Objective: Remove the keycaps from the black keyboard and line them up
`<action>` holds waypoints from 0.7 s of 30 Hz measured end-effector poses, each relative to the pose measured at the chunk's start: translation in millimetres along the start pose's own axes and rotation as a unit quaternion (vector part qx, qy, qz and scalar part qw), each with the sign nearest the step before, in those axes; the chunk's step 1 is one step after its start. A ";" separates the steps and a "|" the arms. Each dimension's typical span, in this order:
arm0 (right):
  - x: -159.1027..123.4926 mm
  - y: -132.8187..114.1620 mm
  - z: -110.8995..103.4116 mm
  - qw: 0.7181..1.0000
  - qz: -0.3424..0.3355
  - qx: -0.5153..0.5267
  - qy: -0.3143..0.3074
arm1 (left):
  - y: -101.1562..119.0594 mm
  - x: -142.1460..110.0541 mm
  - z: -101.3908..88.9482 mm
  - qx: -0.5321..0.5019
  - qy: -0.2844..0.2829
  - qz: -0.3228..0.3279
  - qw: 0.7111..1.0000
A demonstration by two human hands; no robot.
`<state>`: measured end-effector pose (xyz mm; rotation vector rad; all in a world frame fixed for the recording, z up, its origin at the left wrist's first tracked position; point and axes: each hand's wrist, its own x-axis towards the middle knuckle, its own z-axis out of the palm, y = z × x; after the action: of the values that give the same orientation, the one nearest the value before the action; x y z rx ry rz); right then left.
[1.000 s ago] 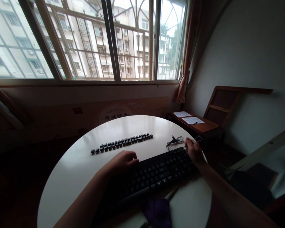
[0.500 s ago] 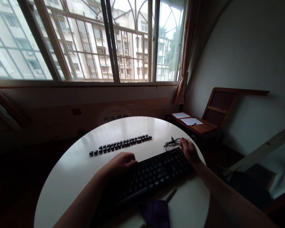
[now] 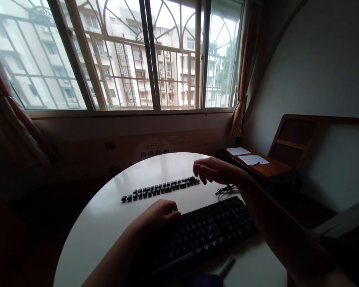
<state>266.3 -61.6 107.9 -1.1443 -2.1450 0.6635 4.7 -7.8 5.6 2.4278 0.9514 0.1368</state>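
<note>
A black keyboard (image 3: 209,229) lies at a slant on the round white table (image 3: 89,227). My left hand (image 3: 161,211) rests at its far left edge, fingers curled and thumb along the rim, holding it. Beyond the keyboard, loose black keycaps (image 3: 158,190) stand in two lines. My right hand (image 3: 211,169) reaches over the right end of these lines with its fingers bent down. A dark keycap (image 3: 192,180) shows at its fingertips, partly hidden by the hand; whether a tool is also in the palm is hidden.
A coiled black cable (image 3: 224,190) lies behind the keyboard's right end. Near the front edge are a slim pale-tipped tool (image 3: 227,265) and something purple (image 3: 203,279), both dim. A wooden chair (image 3: 275,167) at the right bears paper sheets (image 3: 254,160) and a pen.
My right hand has moved left and away from me, from the keyboard's far right corner to the keycap lines. The thin wire tool it held is no longer visible. My left hand stays put.
</note>
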 end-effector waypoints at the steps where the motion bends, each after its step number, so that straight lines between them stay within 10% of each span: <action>1: 7.9 -6.0 -1.8 0.999 0.008 -0.007 -0.052 | 0.3 -0.2 -0.1 0.000 0.002 0.001 1.000; 11: 19.1 -29.7 18.4 0.968 -0.019 -0.093 -0.234 | 8.9 -3.9 -5.2 -0.003 0.077 0.030 0.997; 21: 12.4 -34.1 16.4 0.966 -0.101 -0.096 -0.218 | 19.2 -7.9 -8.1 -0.103 0.121 0.126 0.979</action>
<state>230.4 -70.5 123.0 -0.9172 -2.7071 0.6725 8.2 -21.3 22.9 2.3614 0.6832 0.6045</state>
